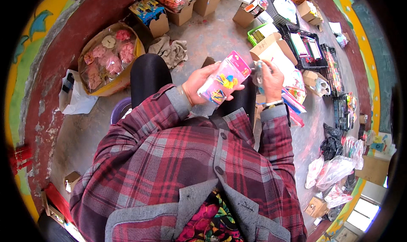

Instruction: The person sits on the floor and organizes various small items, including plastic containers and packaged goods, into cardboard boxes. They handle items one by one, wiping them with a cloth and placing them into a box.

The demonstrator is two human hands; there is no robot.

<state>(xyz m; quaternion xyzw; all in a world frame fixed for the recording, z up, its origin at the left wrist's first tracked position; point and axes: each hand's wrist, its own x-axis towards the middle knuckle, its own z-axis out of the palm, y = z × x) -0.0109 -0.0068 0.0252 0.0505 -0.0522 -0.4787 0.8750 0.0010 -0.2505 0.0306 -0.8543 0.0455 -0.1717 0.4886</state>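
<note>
My left hand (196,86) is closed around a flat pink packet (236,65) with a clear front, held tilted over my lap. Small yellow, blue and multicoloured bands, which look like hair ties, show inside it. Just right of the packet, my right hand (272,81) is raised with its fingers bent together. They pinch a small greyish, shiny thing (257,70), partly covered by the fingers, whose kind I cannot make out. Below that hand, pink and clear plastic packets (294,98) lie beside an open cardboard box (271,47).
At the left stands a big box (121,81) with bagged pink flower-like items. A grey cloth (168,51) lies ahead on the floor, near cardboard boxes (181,16) of packets. To the right are black crates (306,47), a green basket (256,35) and plastic bags (337,172).
</note>
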